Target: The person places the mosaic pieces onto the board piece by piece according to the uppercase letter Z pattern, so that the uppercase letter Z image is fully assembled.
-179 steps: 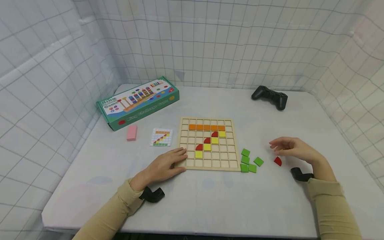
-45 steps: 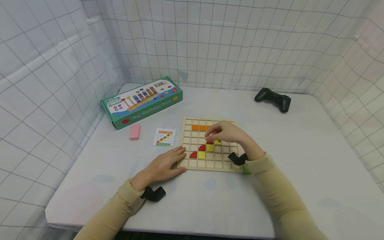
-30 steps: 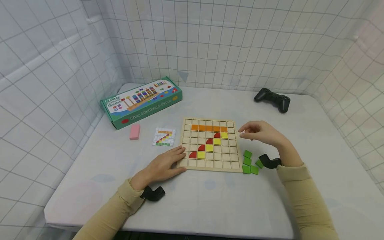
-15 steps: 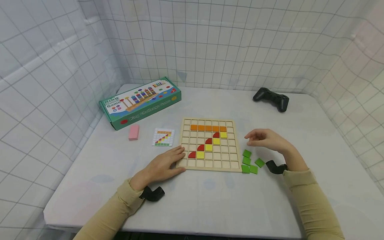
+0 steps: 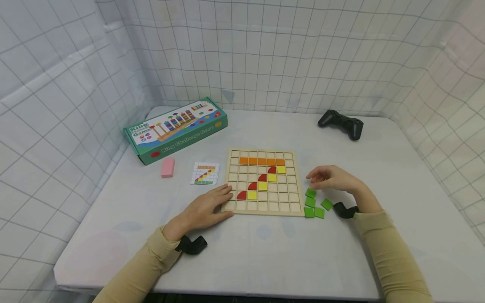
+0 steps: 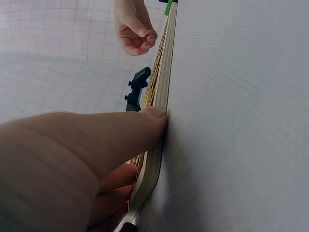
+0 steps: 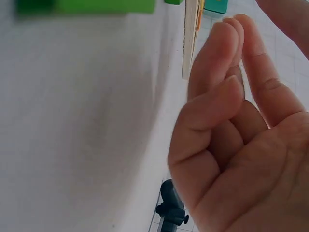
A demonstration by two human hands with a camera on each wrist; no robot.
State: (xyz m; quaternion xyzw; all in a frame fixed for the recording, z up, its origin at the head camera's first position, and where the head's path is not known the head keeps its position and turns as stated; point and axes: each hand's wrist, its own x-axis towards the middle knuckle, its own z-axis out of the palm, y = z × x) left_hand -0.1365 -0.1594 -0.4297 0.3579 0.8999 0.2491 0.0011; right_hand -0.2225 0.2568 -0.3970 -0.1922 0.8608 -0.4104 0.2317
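Note:
A wooden grid board (image 5: 273,206) carries a row of orange squares (image 5: 262,161) and a diagonal of yellow squares (image 5: 262,186) paired with red quarter-circle tiles (image 5: 252,186). My left hand (image 5: 204,209) rests at the board's near left corner, its fingers on the left rim and its thumb (image 6: 145,123) straight against the edge. Just above the loose green square tiles (image 5: 310,202), right of the board, hovers my right hand (image 5: 335,179). Its fingers are loosely bent with nothing in them; in the right wrist view, green pieces (image 7: 106,6) show at the top.
A pattern card (image 5: 204,173) and a pink block (image 5: 168,168) lie left of the board. The green Ring Challenge Game box (image 5: 178,130) stands at the back left. A black game controller (image 5: 341,124) is at the back right.
The red quarter-circle tile that lay on the table is now on the board, left of the lowest yellow square. My right hand has drawn back from the board to the green tiles.

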